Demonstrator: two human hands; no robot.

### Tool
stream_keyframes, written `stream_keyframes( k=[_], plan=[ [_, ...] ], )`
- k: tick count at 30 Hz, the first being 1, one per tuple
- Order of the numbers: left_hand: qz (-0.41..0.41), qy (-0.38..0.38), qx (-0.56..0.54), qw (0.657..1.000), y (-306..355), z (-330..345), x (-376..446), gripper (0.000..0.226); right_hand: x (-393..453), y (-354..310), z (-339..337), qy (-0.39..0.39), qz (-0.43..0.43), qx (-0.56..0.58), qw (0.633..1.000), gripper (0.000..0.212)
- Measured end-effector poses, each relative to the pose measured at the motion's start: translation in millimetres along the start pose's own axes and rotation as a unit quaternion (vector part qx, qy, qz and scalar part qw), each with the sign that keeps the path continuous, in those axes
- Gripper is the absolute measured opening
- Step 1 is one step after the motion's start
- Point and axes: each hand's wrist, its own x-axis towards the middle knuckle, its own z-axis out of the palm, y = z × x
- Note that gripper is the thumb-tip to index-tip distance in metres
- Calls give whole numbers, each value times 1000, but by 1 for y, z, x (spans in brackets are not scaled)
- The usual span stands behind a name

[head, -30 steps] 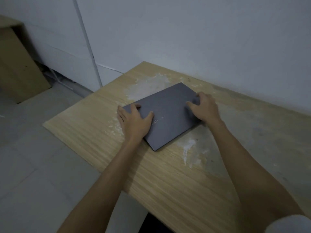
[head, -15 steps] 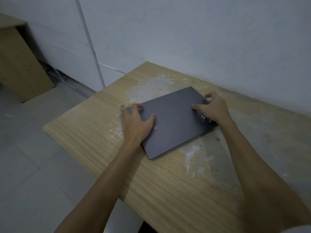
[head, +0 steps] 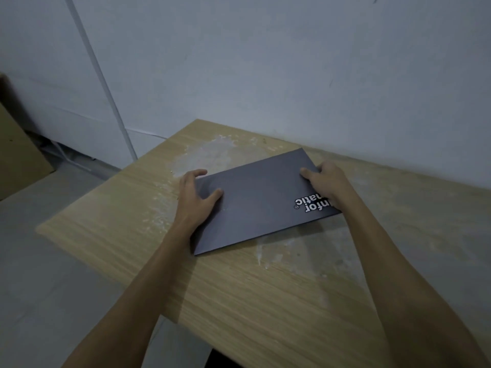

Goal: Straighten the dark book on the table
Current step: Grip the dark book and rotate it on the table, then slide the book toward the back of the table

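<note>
A dark grey book (head: 260, 203) lies flat on the wooden table (head: 239, 301), its long edges running roughly along the wall. White lettering shows upside down near its right end. My left hand (head: 196, 200) grips the book's left short edge, thumb on the cover and fingers curled over the far corner. My right hand (head: 328, 181) holds the right end, fingers over the far edge, and partly covers the lettering.
A white wall (head: 292, 75) runs just behind the table's far edge. Pale paint smears (head: 212, 155) mark the tabletop around the book. At the left are a grey tiled floor (head: 39, 261), a brown board (head: 18, 160) and a thin white pipe (head: 106, 88).
Both hands have turned the book clockwise, so its long side now lies closer to parallel with the wall. My right hand slid toward the far right corner, uncovering the white lettering.
</note>
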Motion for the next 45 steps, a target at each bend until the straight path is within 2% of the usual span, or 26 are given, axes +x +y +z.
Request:
stream_keyframes(
  k=[5, 7, 10, 12, 17, 21, 25, 28, 33, 41, 45],
  plan=[
    [-47, 2, -21, 999, 6, 1, -9, 65, -21, 21, -1, 28, 20, 120, 992, 23],
    [-62, 4, -30, 998, 11, 4, -14, 57, -28, 28, -7, 32, 35, 157, 986, 20],
    [-38, -20, -33, 999, 24, 13, -20, 36, -37, 38, -22, 55, 42, 198, 978, 16],
    [-18, -32, -36, 999, 38, 26, -19, 32, -43, 47, -40, 71, 55, 214, 973, 18],
    [19, -85, -55, 995, 80, 71, -17, 37, -61, 76, -89, 136, 100, 225, 960, 35],
    [33, -145, -61, 987, 106, 108, -17, 44, -72, 106, -120, 175, 131, 247, 944, 26],
    [24, -181, -51, 982, 118, 129, -18, 56, -78, 129, -131, 192, 162, 231, 940, 26],
    [33, -190, -38, 980, 120, 132, -16, 56, -77, 136, -128, 190, 164, 225, 941, 21],
    [36, -202, -21, 978, 116, 130, -12, 53, -72, 140, -120, 163, 162, 189, 955, 39],
    [44, -216, -11, 975, 99, 118, -20, 76, -74, 135, -113, 181, 119, 72, 974, 65],
    [79, -236, 8, 968, 90, 114, -32, 82, -88, 133, -115, 170, 93, 3, 981, 56]
  ],
)
